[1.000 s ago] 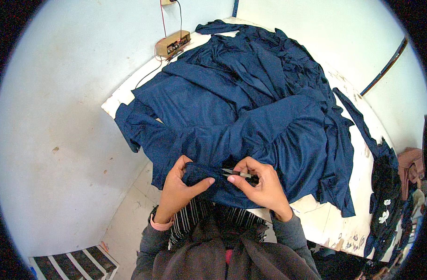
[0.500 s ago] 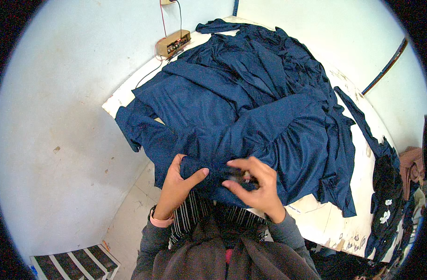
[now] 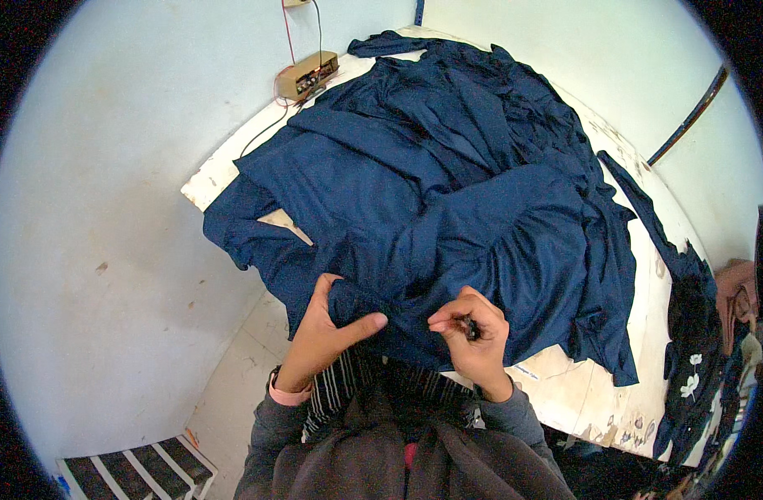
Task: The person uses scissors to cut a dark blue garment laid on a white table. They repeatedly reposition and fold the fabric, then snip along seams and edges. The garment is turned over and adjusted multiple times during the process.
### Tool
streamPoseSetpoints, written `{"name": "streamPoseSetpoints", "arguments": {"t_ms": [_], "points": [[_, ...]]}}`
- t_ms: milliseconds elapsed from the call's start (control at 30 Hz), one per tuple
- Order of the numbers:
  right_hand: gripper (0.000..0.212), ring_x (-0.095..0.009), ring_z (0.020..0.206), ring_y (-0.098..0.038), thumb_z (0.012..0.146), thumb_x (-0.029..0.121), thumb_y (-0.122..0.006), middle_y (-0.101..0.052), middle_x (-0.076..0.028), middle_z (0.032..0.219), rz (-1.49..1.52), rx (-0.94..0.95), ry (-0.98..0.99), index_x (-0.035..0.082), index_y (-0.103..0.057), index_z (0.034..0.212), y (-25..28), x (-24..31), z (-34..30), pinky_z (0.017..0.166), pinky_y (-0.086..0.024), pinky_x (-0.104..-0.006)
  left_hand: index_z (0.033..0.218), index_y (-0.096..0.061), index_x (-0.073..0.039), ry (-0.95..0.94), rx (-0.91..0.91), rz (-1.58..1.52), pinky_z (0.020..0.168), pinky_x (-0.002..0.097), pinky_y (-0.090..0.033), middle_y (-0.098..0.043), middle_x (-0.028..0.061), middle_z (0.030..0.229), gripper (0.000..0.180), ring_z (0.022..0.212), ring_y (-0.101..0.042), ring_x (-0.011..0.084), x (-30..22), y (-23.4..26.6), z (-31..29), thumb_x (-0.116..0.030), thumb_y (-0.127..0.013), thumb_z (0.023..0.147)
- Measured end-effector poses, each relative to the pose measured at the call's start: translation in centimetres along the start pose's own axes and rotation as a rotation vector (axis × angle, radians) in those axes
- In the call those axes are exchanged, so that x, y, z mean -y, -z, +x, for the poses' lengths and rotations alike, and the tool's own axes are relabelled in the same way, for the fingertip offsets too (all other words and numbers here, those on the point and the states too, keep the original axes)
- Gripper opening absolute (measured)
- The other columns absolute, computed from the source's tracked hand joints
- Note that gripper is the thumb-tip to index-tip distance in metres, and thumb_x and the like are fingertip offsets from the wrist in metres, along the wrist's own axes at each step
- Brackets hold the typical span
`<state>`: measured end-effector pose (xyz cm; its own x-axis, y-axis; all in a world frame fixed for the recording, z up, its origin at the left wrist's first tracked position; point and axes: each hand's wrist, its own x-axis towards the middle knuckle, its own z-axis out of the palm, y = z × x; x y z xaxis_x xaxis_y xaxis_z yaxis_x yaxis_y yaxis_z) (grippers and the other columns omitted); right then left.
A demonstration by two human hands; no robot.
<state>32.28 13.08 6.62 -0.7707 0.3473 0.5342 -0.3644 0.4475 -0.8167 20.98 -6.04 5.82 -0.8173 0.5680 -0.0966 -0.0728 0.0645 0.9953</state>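
Note:
A large heap of navy blue cloth (image 3: 356, 183) lies rumpled on the table, its near edge hanging toward my lap. My left hand (image 3: 319, 342) has hold of the cloth at this near edge. Its thumb lies on top, pointing right, and most of its fingers are hidden in the fabric. Just right of it, my right hand (image 3: 479, 342) is over the same cloth with thumb and forefinger pinched together. A small dark tool (image 3: 471, 329) is tucked in its curled fingers; its exact kind is hard to make out.
A brown box with wires (image 3: 308, 77) stands at the table's far left edge, against the wall. Black cloth with white flowers (image 3: 690, 383) hangs over the right side of the pale table (image 3: 598, 400). A black-and-white slatted thing (image 3: 135, 471) sits on the floor at lower left.
My right thumb and forefinger, apart before, have come together. My left thumb has shifted slightly right, and a gap in the cloth at the left has widened, showing more tabletop.

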Motion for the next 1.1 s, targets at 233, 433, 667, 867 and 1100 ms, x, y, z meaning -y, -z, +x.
{"name": "streamPoseSetpoints", "arguments": {"t_ms": [233, 433, 667, 867, 1100], "points": [[0.024, -0.022, 0.06, -0.055, 0.07, 0.005, -0.071, -0.057, -0.002, 0.074, -0.454, 0.142, 0.311, 0.013, -0.07, 0.093, 0.0, -0.3, 3.0, 0.055, -0.035, -0.0358, 0.117, -0.066, -0.001, -0.605, 0.237, 0.428, 0.097, 0.0381, -0.053, -0.059, 0.0132, 0.136, 0.035, 0.116, -0.064, 0.0248, -0.4, -0.4, 1.4, -0.007, -0.078, 0.085], [0.021, -0.023, 0.061, -0.057, 0.072, 0.008, -0.073, -0.059, -0.004, 0.072, -0.564, 0.093, 0.208, 0.01, -0.071, 0.093, -0.6, 0.6, 4.3, 0.059, -0.04, -0.0344, 0.125, -0.07, -0.008, -0.461, 0.238, 0.348, 0.098, 0.0349, -0.05, -0.065, 0.0096, 0.132, 0.042, 0.114, -0.066, 0.0239, -0.5, 0.0, 2.3, -0.001, -0.071, 0.083], [0.034, -0.029, 0.059, -0.068, 0.085, 0.036, -0.081, -0.066, -0.011, 0.066, -0.601, 0.193, -0.122, 0.007, -0.064, 0.087, -0.1, 1.2, 2.9, 0.054, -0.049, -0.0371, 0.134, -0.066, -0.01, -0.39, 0.176, 0.331, 0.089, 0.0294, -0.047, -0.065, 0.0058, 0.131, 0.052, 0.113, -0.062, 0.0179, -1.0, 0.3, 2.2, -0.003, -0.071, 0.082], [0.034, -0.031, 0.057, -0.068, 0.086, 0.039, -0.079, -0.067, -0.011, 0.066, -0.627, 0.292, -0.127, 0.008, -0.065, 0.087, -0.5, 0.9, 2.6, 0.054, -0.05, -0.0383, 0.135, -0.065, -0.01, -0.402, 0.207, 0.363, 0.087, 0.0296, -0.049, -0.063, 0.007, 0.134, 0.054, 0.113, -0.063, 0.0186, -1.2, 0.2, 2.1, -0.004, -0.072, 0.082], [0.029, -0.024, 0.081, -0.073, 0.085, 0.032, -0.081, -0.072, -0.009, 0.088, 0.035, 0.311, -0.25, 0.008, -0.069, 0.093, -1.0, -1.8, 3.6, 0.072, -0.055, -0.0383, 0.136, -0.063, -0.008, -0.603, 0.122, 0.41, 0.084, 0.0326, -0.055, -0.06, 0.0107, 0.139, 0.056, 0.114, -0.065, 0.0251, -1.2, 0.1, 1.3, 0.0, -0.075, 0.082]]}}
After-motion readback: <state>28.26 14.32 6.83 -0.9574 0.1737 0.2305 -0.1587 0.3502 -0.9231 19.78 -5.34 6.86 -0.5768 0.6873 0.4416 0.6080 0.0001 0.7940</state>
